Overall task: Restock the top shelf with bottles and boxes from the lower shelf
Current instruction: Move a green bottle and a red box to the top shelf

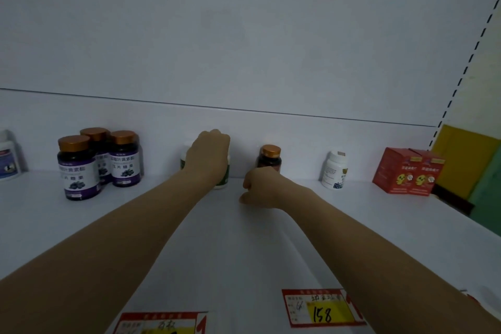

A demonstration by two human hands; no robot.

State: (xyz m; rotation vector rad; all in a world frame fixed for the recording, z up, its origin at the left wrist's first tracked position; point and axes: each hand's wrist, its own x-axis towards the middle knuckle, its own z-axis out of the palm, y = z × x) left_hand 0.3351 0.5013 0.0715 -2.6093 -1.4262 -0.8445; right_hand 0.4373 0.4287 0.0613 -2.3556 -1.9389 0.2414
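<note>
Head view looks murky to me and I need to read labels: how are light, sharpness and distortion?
Head view: dim, bluish light, no glare; purple-labelled dark bottles soft, print barely legible; yellow price tag reads 158; wide-angle bends the white shelf edges.

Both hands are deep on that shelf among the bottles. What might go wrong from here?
The left hand covers a white bottle with a green label; a clumsy release could tip it. The right hand sits right in front of the small dark bottle with a copper cap, so pulling back carelessly might knock it over.
</note>
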